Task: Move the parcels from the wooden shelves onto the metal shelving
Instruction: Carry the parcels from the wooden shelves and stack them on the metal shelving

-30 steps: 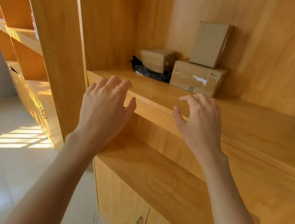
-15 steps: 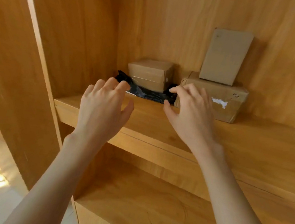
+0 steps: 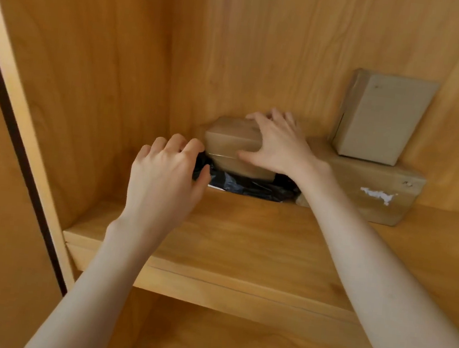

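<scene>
Right, small box [image 3: 232,142] sits on a black bag [image 3: 250,183] at the back of the wooden shelf [image 3: 244,233]. Right hand [image 3: 280,147] clamps its top; left hand [image 3: 164,174], fingers curled, touches its left end. Risk: bag drags out, box slips.

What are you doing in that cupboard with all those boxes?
A person is reaching into a wooden shelf to take parcels out. The right hand grips a small box that sits on a black bag. The left hand is at the bag's left end, fingers curled beside the box; whether it holds anything is unclear. To the right, a flat box carries an upright box, both untouched. Nothing has been lifted yet.
</scene>
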`<state>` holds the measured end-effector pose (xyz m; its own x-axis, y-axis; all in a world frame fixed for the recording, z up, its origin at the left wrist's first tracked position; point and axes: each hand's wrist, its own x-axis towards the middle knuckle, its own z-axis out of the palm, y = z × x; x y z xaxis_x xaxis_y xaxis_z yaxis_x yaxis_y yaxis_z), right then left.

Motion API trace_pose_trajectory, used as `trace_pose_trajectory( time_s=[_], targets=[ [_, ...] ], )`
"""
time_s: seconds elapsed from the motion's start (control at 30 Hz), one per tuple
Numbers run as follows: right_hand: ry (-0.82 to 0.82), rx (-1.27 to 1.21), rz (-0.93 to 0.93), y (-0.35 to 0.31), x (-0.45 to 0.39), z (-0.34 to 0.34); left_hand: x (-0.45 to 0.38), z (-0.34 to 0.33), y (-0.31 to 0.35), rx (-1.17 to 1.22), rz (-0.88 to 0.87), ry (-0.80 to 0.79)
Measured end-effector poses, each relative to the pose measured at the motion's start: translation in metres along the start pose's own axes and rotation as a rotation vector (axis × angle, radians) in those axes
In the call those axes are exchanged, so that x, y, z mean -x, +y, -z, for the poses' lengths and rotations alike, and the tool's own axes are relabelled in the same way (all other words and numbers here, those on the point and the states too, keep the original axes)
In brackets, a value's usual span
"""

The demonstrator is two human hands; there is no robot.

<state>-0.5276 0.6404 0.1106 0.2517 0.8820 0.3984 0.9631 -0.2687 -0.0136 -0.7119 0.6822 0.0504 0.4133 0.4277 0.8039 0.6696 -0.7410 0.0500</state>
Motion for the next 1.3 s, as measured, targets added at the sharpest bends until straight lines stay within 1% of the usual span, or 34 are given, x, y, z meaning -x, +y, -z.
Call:
trace_pose_trajectory(
  time_s=[0.17,0.3,0.47,0.53,0.6,0.73,0.8,0.87,0.97,1.0,1.07,1.13,1.2,1.3],
  targets=[
    [-0.143,0.061,-0.023,0.003,-0.034,-0.005,-0.007,-0.014,-0.011,0.021,-0.023,0.006],
    [-0.265,0.054,-0.078,0.010,-0.043,-0.012,-0.011,-0.022,-0.013,0.056,-0.014,-0.020],
    [-0.281,-0.025,-0.119,0.014,-0.044,-0.018,-0.012,-0.028,-0.019,0.082,-0.018,-0.019],
    [-0.246,-0.041,-0.114,0.013,-0.040,-0.020,-0.012,-0.029,-0.020,0.097,-0.022,-0.018],
    [-0.173,-0.031,-0.098,0.011,-0.033,-0.021,-0.012,-0.028,-0.020,0.105,-0.019,-0.020],
    [0.060,0.050,-0.057,0.005,-0.011,-0.015,-0.007,-0.022,-0.017,0.117,0.001,0.001],
    [0.185,0.102,-0.011,0.003,0.004,-0.009,-0.005,-0.013,-0.013,0.147,0.045,0.013],
    [0.294,0.123,0.040,0.001,0.022,0.000,-0.003,0.000,-0.005,0.267,0.151,0.018],
    [0.425,0.123,0.097,0.002,0.050,0.014,0.000,0.018,0.008,0.633,0.348,-0.002],
    [0.463,0.118,0.114,0.002,0.060,0.019,-0.001,0.023,0.013,0.767,0.405,-0.034],
    [0.522,0.084,0.152,0.005,0.082,0.027,-0.003,0.033,0.021,1.008,0.501,-0.151],
    [0.546,0.055,0.196,0.008,0.105,0.034,-0.003,0.039,0.029,1.175,0.532,-0.311],
    [0.542,0.076,0.234,0.014,0.127,0.037,0.000,0.044,0.039,1.281,0.501,-0.458],
    [0.524,0.114,0.272,0.026,0.157,0.036,0.007,0.049,0.061,1.373,0.444,-0.598]
  ],
)
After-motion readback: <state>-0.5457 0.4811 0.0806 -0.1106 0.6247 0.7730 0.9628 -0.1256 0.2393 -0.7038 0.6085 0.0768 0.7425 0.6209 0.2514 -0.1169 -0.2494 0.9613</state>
